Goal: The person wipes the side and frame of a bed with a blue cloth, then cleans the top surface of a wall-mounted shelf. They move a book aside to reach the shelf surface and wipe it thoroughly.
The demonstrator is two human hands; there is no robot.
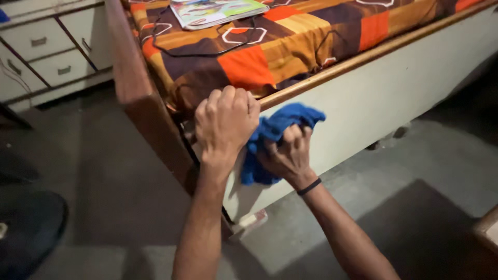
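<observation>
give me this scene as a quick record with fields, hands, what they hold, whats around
left hand: left hand, closed in a fist at the corner of the bed frame
right hand: right hand, grip shut on a bunched blue cloth, black band on the wrist
cloth position: against the white side panel of the bed
on the bed: patterned orange and brown cover, a magazine, a black cable
background: white drawer unit, upper left
floor: grey floor

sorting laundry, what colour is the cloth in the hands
Blue cloth, clearest in the head view.
</observation>
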